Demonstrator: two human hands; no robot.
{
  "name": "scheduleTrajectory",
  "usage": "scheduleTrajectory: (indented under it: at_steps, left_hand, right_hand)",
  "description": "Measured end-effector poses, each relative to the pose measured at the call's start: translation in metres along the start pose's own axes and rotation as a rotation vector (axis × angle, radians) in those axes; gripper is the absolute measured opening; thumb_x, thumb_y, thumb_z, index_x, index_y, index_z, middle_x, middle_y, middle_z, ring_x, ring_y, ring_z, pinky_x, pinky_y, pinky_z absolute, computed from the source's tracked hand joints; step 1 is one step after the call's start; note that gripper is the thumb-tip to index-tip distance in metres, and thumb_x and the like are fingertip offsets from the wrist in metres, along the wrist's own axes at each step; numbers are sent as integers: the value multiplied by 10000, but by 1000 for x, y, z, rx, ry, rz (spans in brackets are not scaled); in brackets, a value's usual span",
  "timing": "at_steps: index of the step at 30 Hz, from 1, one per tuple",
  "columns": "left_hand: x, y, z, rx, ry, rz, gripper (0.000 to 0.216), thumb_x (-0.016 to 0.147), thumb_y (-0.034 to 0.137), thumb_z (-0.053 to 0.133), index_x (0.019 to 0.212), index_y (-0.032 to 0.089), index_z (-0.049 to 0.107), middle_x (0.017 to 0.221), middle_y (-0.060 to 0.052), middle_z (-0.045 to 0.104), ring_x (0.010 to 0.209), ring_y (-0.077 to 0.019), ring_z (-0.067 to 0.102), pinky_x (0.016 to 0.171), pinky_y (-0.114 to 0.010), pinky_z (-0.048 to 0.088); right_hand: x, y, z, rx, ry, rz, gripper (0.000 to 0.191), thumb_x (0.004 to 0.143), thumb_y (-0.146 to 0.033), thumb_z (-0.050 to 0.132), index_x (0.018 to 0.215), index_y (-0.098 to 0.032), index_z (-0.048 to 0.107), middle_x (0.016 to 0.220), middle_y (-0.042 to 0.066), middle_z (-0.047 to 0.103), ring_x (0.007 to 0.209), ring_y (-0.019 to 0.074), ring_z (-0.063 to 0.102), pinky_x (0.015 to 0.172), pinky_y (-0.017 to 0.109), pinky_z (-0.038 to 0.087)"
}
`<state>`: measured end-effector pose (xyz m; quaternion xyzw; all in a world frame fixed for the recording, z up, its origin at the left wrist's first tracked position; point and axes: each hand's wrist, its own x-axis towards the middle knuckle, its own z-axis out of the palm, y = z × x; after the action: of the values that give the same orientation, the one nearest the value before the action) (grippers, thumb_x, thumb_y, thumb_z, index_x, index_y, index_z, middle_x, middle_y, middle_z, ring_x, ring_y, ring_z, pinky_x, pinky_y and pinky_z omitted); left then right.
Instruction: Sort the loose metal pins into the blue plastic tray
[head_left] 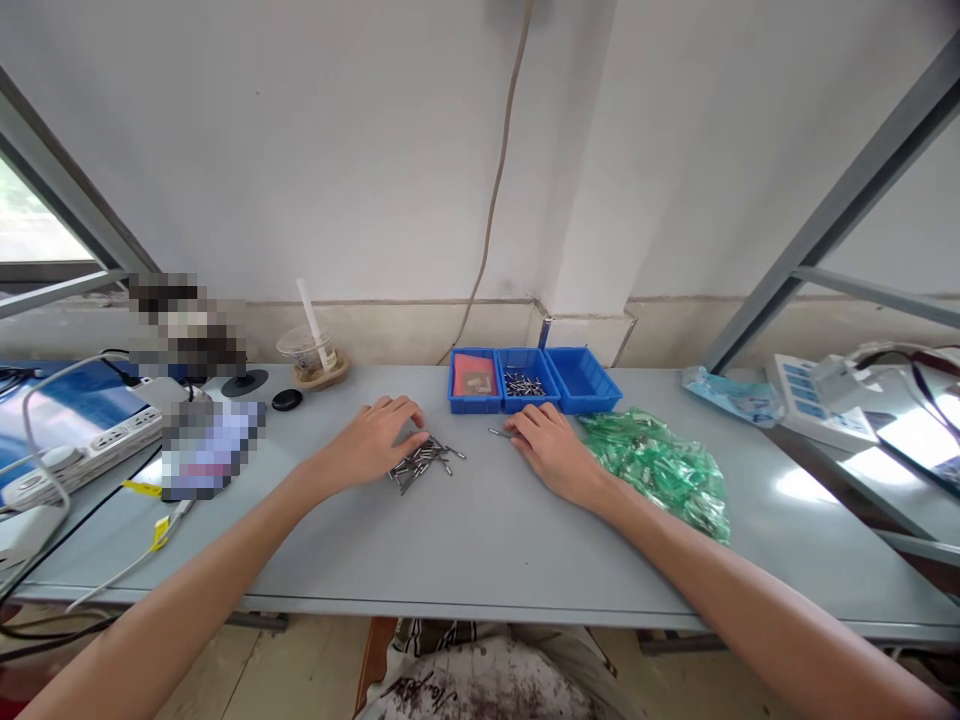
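Note:
My left hand (375, 442) is curved over the left side of a loose pile of thin metal pins (421, 462) on the table. Its thumb and fingers are apart, and nothing shows between them. To the right, my right hand (551, 448) has its fingers closed on one slim metal pin (499, 433), which sticks out to the left just above the tabletop. Behind this hand stands a blue bin with small metal parts (525, 384). The right palm and some fingertips are hidden.
Beside the middle bin are a blue bin (475, 404) with a red packet and an empty blue bin (583, 382). A green plastic bag (660, 465) lies by my right forearm. Power strips (112, 440) and cables lie left; a plastic cup (307, 350) stands near the wall.

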<state>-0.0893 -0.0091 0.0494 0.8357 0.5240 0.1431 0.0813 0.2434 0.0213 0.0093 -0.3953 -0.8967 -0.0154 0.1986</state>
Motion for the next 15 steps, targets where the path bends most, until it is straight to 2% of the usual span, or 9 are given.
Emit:
scheduleTrajectory:
  at_steps: [2, 4, 6, 8, 10, 15]
  left_hand:
    - [-9, 1, 3, -22, -31, 59, 462, 1030, 626, 536, 1360, 304, 575, 1434, -69, 616, 1301, -333, 556, 1055, -496, 445]
    - [-19, 0, 10, -61, -61, 104, 724, 973, 678, 615, 1568, 326, 401, 1588, -88, 496, 1432, -348, 473, 1137, -500, 413]
    - [-27, -1, 20, -65, -68, 124, 908, 953, 704, 632, 1670, 322, 225, 1683, -106, 376, 1530, -361, 371, 1215, -511, 353]
    - [-33, -2, 31, -41, -52, 138, 1020, 936, 723, 642, 1704, 299, 123, 1730, -125, 284, 1589, -382, 271, 1268, -538, 284]
    - [-34, -2, 40, -22, -48, 139, 1040, 959, 715, 616, 1715, 286, 45, 1754, -126, 219, 1609, -372, 233, 1306, -550, 215]
    - [-25, 7, 47, -21, -59, 150, 998, 994, 713, 557, 1718, 255, 46, 1761, -126, 193, 1627, -348, 189, 1330, -535, 181]
  right_hand:
    - [-1, 1, 2, 8, 2, -4, 199, 1083, -198, 472, 1188, -194, 640, 1132, 123, 647, 1007, 302, 523, 896, 445, 452]
    - [-1, 2, 4, 16, 3, -5, 200, 1083, -193, 470, 1183, -197, 644, 1134, 122, 643, 1004, 301, 524, 898, 447, 458]
    - [-2, 2, 5, 17, 3, -4, 200, 1083, -195, 470, 1175, -201, 647, 1134, 121, 641, 1002, 302, 523, 900, 450, 461]
    - [-2, 1, 5, 10, -3, 1, 195, 1081, -197, 478, 1176, -200, 648, 1134, 120, 639, 1004, 302, 520, 905, 452, 461]
    - [-2, 1, 5, 0, -10, 3, 197, 1079, -191, 483, 1185, -198, 648, 1136, 119, 638, 1003, 301, 519, 906, 449, 459]
    - [-3, 3, 4, -20, -29, 5, 267, 1078, -131, 434, 1199, -212, 658, 1125, 114, 643, 992, 291, 523, 879, 421, 436]
